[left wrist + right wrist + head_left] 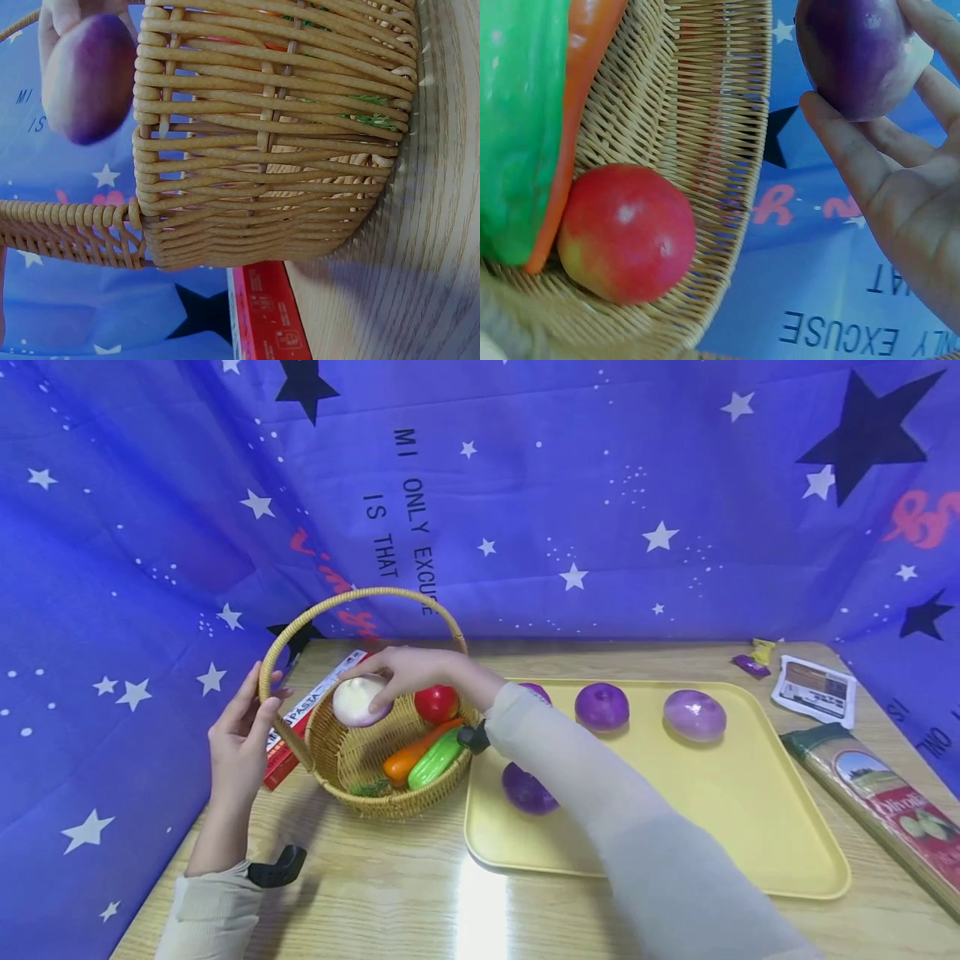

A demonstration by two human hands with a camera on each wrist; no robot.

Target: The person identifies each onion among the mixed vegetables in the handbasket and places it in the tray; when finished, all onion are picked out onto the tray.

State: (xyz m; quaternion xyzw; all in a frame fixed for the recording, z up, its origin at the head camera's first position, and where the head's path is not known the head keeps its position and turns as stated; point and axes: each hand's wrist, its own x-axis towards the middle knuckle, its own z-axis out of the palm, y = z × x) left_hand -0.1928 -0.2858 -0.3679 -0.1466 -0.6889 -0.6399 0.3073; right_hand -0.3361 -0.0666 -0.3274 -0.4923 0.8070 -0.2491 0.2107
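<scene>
My right hand (405, 672) holds a round purple-and-white vegetable (354, 702), turnip-like, by its sides over the left part of a wicker basket (375, 806). In the right wrist view, the fingertips press against the vegetable's (862, 60) smooth purple skin. With the thumb in front and fingers behind, my left hand (240, 739) grips the left side of the arched basket handle (360, 596). Inside the basket lie a red apple-like fruit (626, 232), an orange carrot (408, 762) and a green cucumber-like vegetable (437, 760). The left wrist view shows the held vegetable (90, 79) beside the basket's rim.
Right of the basket, a yellow tray (675, 852) carries several purple round vegetables (602, 707), partly behind my right arm. A red pasta box (281, 766) lies behind the basket. At the far right are a long packet (877, 802), a white pouch (816, 689) and small wrapped sweets (752, 665).
</scene>
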